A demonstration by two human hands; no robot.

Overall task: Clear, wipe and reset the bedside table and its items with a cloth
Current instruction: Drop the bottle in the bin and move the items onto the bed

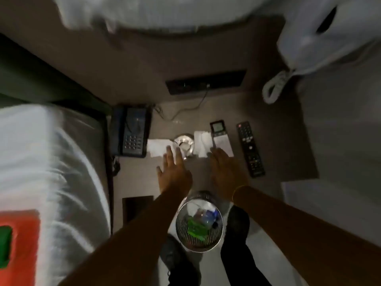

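Observation:
The bedside table [274, 162] is a grey surface below me. On it lie a dark telephone [129, 135] at the left, a white paper [156, 147], a clear glass ashtray [184, 144], a second white paper [202, 145], a white remote with a small screen [220, 137] and a black remote [250, 148]. My left hand [174, 174] hovers open with its fingertips at the left paper and the ashtray. My right hand [225, 172] is spread flat, fingers apart, its tips at the near end of the white remote. No cloth is visible.
A wire-mesh waste bin [199, 223] with litter stands on the floor between my feet. A bed with white sheets [51, 162] lies to the left. A dark wall socket panel [206, 81] with a cable sits behind the table. A white coiled cord [276, 87] hangs at the right.

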